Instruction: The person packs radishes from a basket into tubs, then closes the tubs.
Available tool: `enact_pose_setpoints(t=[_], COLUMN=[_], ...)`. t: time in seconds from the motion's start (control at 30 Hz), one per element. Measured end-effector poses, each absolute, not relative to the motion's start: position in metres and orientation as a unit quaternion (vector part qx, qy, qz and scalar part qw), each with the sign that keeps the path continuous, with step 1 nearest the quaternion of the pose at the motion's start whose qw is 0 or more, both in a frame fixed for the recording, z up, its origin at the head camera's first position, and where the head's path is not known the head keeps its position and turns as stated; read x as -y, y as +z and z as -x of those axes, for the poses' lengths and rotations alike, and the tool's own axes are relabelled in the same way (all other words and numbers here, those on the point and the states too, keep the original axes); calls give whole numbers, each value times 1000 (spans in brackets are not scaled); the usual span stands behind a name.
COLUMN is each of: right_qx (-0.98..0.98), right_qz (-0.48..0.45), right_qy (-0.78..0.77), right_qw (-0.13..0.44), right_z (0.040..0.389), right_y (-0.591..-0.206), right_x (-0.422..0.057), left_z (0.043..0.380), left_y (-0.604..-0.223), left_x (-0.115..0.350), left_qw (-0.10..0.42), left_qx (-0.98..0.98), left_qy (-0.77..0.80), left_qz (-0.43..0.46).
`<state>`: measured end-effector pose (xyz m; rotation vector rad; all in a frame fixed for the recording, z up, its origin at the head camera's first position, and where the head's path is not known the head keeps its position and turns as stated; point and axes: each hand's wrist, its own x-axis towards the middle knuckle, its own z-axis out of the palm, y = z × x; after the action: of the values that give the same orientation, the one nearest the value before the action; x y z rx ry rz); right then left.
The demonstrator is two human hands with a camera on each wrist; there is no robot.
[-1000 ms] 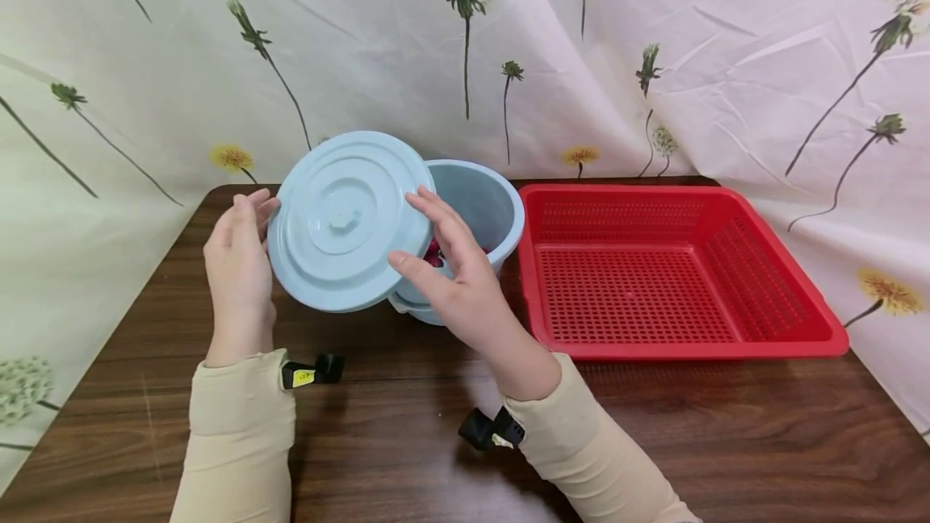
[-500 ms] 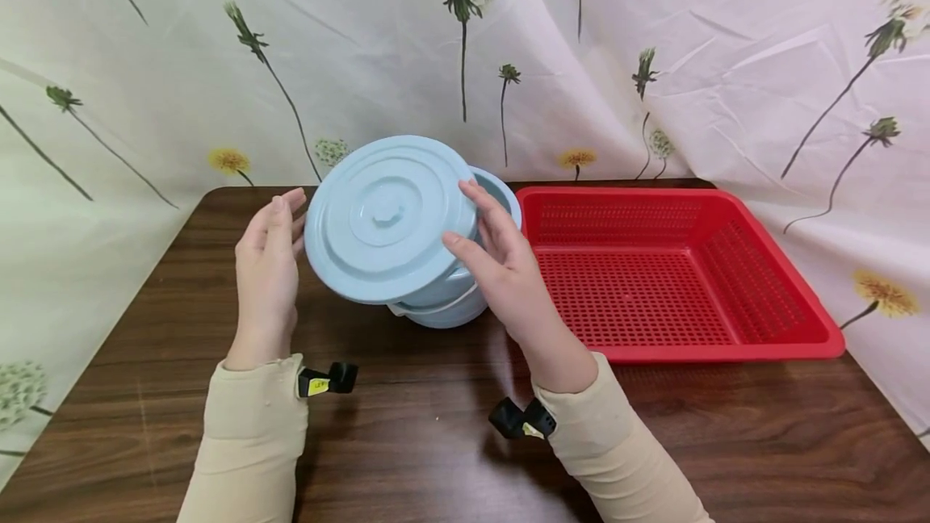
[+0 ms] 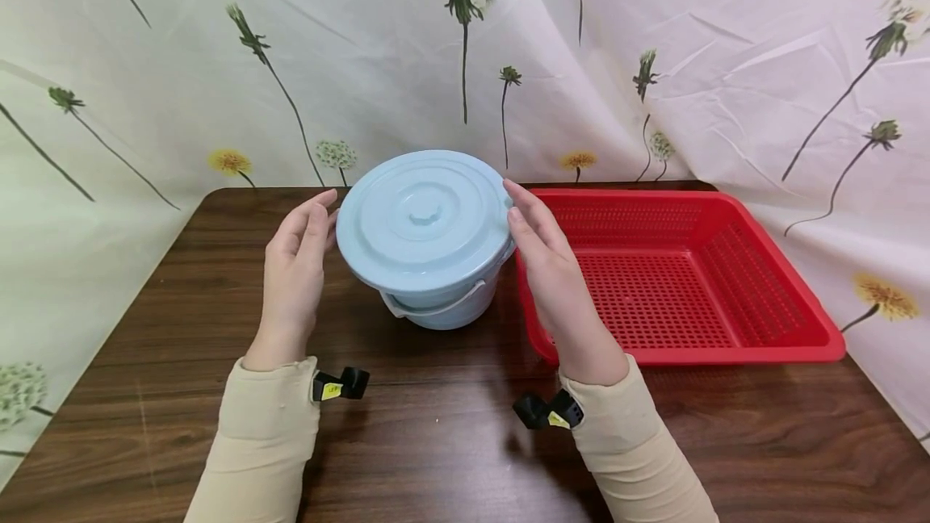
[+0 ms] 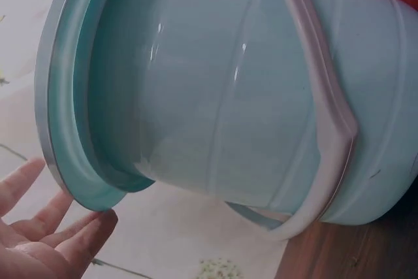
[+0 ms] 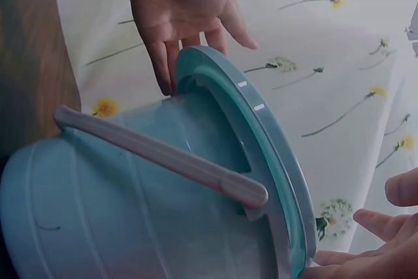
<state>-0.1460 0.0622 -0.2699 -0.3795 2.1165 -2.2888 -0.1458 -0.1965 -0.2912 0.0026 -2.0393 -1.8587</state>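
A pale blue lid [image 3: 392, 253] with a small central knob lies over the mouth of a pale blue bucket [image 3: 450, 311], overhanging it on the left. The bucket stands on the table, its whitish handle [image 3: 439, 309] hanging down at the front. At the lid's left edge is my left hand [image 3: 294, 273], fingers extended; the left wrist view has its fingertips [image 4: 98, 223] right at the lid's rim. On the opposite side my right hand [image 3: 552, 265] touches the lid's edge with its fingertips [image 5: 320, 259], thumb apart from it. The bucket's inside is hidden.
A red perforated plastic basket [image 3: 726, 353] stands close to the bucket's right side. Dark wooden table [image 3: 407, 442] lies under everything, with a flower-print cloth [image 3: 363, 39] rising behind its back edge. Each wrist carries a small black camera [image 3: 352, 383].
Both hands have moved right with the lid, from a steep tilt left of the bucket to nearly flat over its mouth. The dark red contents glimpsed earlier are now covered.
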Motion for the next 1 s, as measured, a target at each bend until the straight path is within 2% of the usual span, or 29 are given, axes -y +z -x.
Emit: enact_pose_setpoints(t=[0.47, 1.0], right_qx=[-685, -702], right_qz=[106, 102], right_qy=[-721, -703], right_qw=[19, 53], right_z=[156, 156], right_y=[-275, -276], right_x=[-72, -71], left_z=[143, 149], left_y=[-294, -299], left_x=[191, 191], left_qw=[164, 134], left_qx=[792, 814], left_qy=[-584, -559], left_qz=[63, 85])
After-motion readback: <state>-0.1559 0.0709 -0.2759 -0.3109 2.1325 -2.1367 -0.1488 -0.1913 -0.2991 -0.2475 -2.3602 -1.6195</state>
